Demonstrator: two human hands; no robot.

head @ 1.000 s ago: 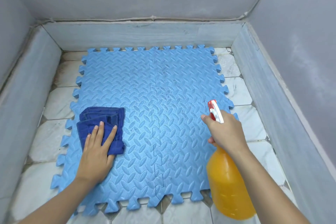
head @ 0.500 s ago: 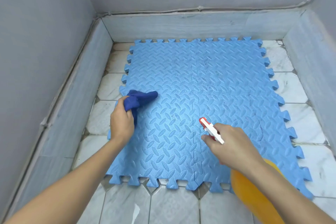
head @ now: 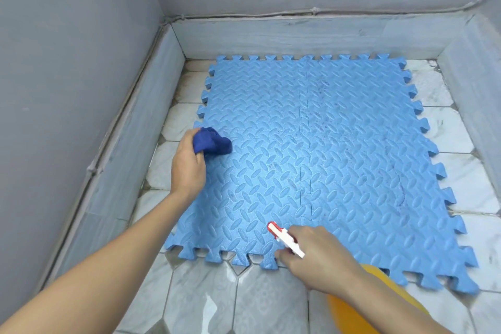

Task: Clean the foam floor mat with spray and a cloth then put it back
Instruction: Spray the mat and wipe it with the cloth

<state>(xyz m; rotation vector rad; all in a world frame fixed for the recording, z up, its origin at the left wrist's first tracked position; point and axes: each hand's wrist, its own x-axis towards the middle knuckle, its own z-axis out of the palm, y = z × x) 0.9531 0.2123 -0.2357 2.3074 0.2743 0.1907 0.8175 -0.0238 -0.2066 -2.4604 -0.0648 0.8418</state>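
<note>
A light blue foam mat [head: 339,157] of interlocking tiles lies flat on the tiled floor, with faint dirty streaks on its right half. My left hand [head: 188,168] grips a bunched dark blue cloth [head: 212,141] over the mat's left edge. My right hand [head: 317,257] holds an orange spray bottle [head: 360,309] near the mat's front edge. Its white and red nozzle [head: 282,236] points left and away over the mat. Most of the bottle is hidden behind my right forearm.
Pale marble floor tiles [head: 211,301] surround the mat. A low tiled skirting [head: 298,38] and grey walls close in the corner at the back, left and right. A wet sheen shows on the floor in front.
The cloth was flat under my left palm; it is now bunched in my left fist at the mat's left edge. My right hand with the bottle has dropped toward the mat's front edge. My view turned left.
</note>
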